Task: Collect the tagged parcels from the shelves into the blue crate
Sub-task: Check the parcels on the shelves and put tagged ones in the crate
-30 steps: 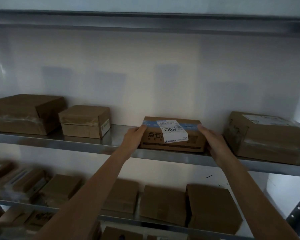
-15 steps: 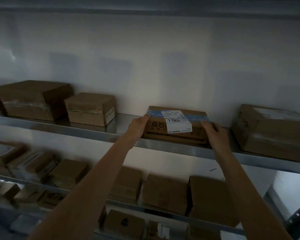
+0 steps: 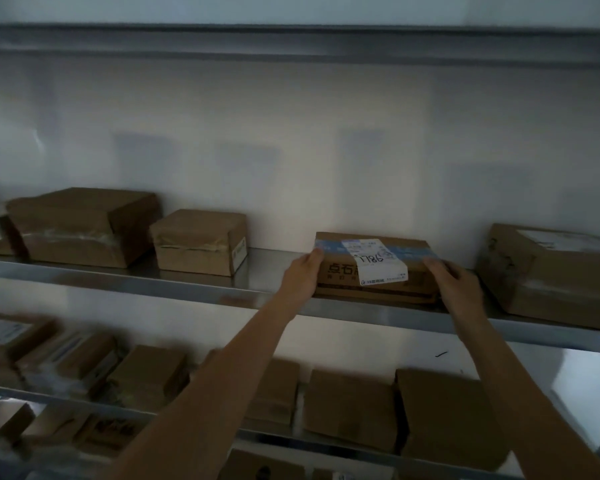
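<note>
Shelf (image 3: 264, 291): both hands clasping parcel (image 3: 340, 275).

The parcel (image 3: 373, 268) was brown cardboard, crossed by a pale blue tape band and bearing a white label with dark handwritten digits. Neighbouring boxes (image 3: 198, 242) were plain brown. The shelf (image 3: 174, 282) was grey metal, the wall (image 3: 291, 133) off-white.

Showing two bare forearms, no sleeves reaching into view. Wearing nothing on the left hand (image 3: 300, 275): no glove, no ring, no watch or band at the wrist just behind the hand. Wearing nothing on the right hand (image 3: 459, 289) either, wrist bare behind the hand. Appearing slim and long, dimly lit, with finer detail staying too dark to tell.
</note>
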Demonstrator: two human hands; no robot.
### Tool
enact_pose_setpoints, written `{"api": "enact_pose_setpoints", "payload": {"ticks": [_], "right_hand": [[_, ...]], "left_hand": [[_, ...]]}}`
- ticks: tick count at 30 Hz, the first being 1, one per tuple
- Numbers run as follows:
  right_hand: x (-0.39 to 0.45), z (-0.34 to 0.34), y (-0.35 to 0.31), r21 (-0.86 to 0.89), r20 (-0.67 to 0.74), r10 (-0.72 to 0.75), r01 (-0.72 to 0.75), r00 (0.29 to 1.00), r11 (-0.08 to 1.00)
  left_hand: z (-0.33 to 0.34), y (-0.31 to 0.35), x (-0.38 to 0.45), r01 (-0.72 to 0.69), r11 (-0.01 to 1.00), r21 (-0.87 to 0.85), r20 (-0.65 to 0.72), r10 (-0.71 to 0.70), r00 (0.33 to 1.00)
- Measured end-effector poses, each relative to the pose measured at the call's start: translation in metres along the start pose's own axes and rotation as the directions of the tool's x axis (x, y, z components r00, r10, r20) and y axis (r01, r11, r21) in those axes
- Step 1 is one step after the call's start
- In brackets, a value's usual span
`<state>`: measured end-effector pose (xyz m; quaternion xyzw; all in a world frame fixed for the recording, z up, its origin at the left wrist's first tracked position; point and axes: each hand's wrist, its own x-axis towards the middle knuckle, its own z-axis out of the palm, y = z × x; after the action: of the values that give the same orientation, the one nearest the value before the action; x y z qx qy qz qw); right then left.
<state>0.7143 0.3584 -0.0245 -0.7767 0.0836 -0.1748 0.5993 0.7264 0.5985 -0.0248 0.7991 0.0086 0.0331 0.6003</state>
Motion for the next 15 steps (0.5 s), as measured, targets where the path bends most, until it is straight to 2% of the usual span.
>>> {"api": "enact_pose_setpoints", "payload": {"ticks": [1,3,5,7,8,10,11,12,13,15], "right_hand": [[-0.003,-0.001,-0.002,-0.014,-0.049,-0.018,0.018,0.999,1.0],[-0.008,-0.001,-0.002,-0.147,-0.248,-0.184,0.151,0.951,0.978],[-0.019,0.008,-0.013,-0.235,-0.454,-0.372,0.294,0.809,0.927],[-0.037,0.036,-0.043,-0.228,-0.536,-0.488,0.438,0.689,0.869],[-0.045,0.057,-0.057,-0.241,-0.512,-0.554,0.51,0.656,0.826],[-0.06,0.11,-0.082,-0.243,-0.409,-0.671,0.635,0.618,0.733],[-0.068,0.14,-0.09,-0.192,-0.359,-0.691,0.674,0.628,0.713],[-0.076,0.169,-0.096,-0.109,-0.311,-0.675,0.681,0.668,0.724],[-0.087,0.199,-0.099,-0.011,-0.249,-0.626,0.644,0.739,0.765],[-0.099,0.25,-0.096,0.14,-0.035,-0.444,0.445,0.895,0.885]], "left_hand": [[0.0,-0.001,0.0,-0.005,1.0,-0.004,0.021,0.006,1.0],[-0.006,-0.002,-0.003,-0.04,0.998,-0.047,0.005,0.04,0.999],[-0.028,-0.002,-0.012,-0.216,0.974,-0.075,-0.154,0.202,0.967],[-0.065,0.005,-0.023,-0.489,0.87,-0.059,-0.319,0.448,0.835],[-0.086,0.008,-0.026,-0.601,0.798,-0.037,-0.372,0.547,0.75],[-0.131,0.009,-0.026,-0.705,0.703,0.098,-0.457,0.661,0.595],[-0.151,0.007,-0.022,-0.701,0.689,0.183,-0.504,0.678,0.536],[-0.17,0.003,-0.016,-0.667,0.706,0.239,-0.557,0.662,0.501],[-0.187,-0.003,-0.009,-0.611,0.75,0.255,-0.602,0.617,0.506],[-0.214,-0.02,0.006,-0.443,0.871,0.215,-0.631,0.47,0.617]]}}
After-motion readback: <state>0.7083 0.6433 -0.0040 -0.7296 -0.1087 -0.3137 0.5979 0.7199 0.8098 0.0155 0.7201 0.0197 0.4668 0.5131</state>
